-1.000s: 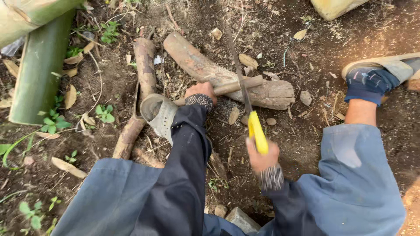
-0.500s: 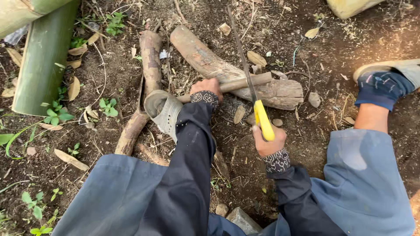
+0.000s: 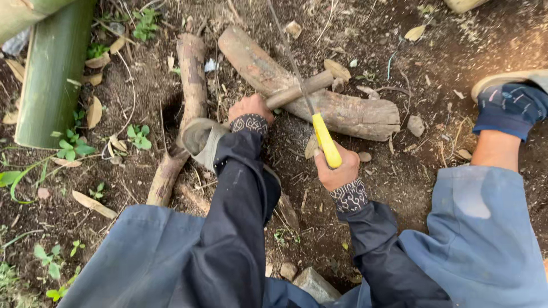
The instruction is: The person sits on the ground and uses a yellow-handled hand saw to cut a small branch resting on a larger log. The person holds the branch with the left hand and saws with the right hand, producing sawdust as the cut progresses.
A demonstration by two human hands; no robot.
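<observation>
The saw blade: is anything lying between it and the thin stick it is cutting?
Nothing visible. The saw in the right hand lies directly across the stick, which the left hand holds on the thick log.

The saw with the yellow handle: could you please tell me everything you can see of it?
The saw is a slim hand saw with a bright yellow, plastic-looking handle and a narrow, dark, thin blade. The right hand grips the handle's lower end. The blade runs up and slightly leftwards, crossing over a thin stick that the left hand holds down across a thick log. Its far end reaches the picture's top edge. Teeth are too fine to make out.
</observation>
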